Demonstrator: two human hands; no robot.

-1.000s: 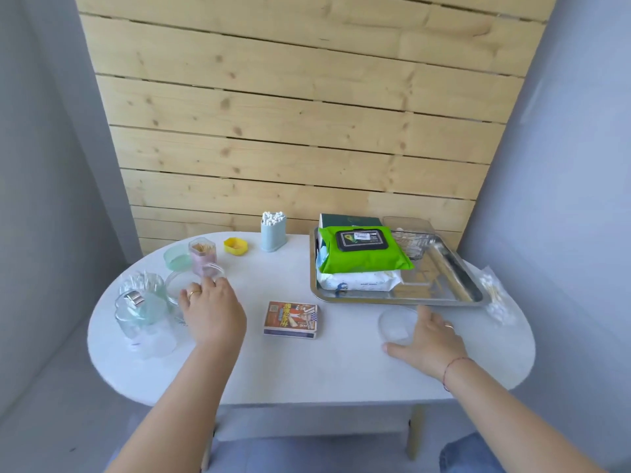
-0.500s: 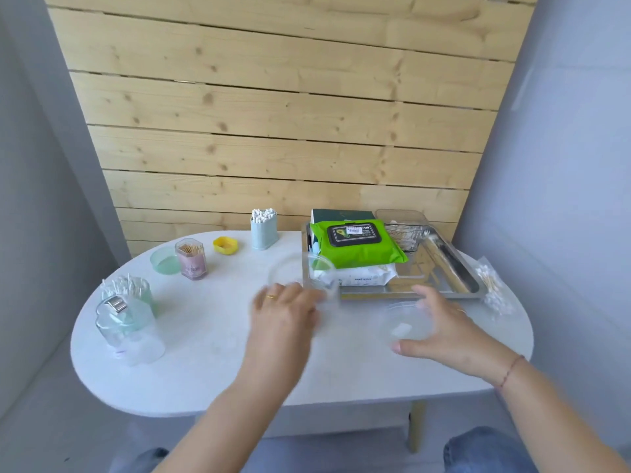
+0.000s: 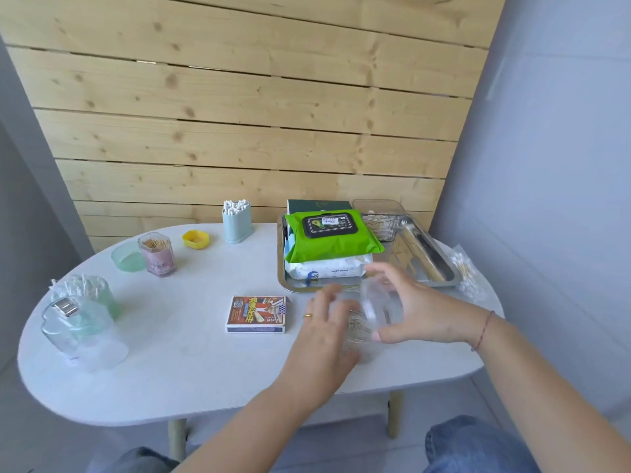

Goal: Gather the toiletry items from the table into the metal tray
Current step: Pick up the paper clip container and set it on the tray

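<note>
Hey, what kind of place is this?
Probably a small staged corner indoors, not a real bathroom: a white oval table against a bare wood plank wall, grey walls either side, cotton swabs and a metal tray laid out.

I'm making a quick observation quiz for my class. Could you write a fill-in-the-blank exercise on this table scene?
1. In the metal tray, the green wipes pack lies on a second pack coloured ___.
2. The left hand wears a gold ___ on one finger.
3. The small cap beside the toothpick jar is ___.

Missing words: white; ring; yellow.
</note>
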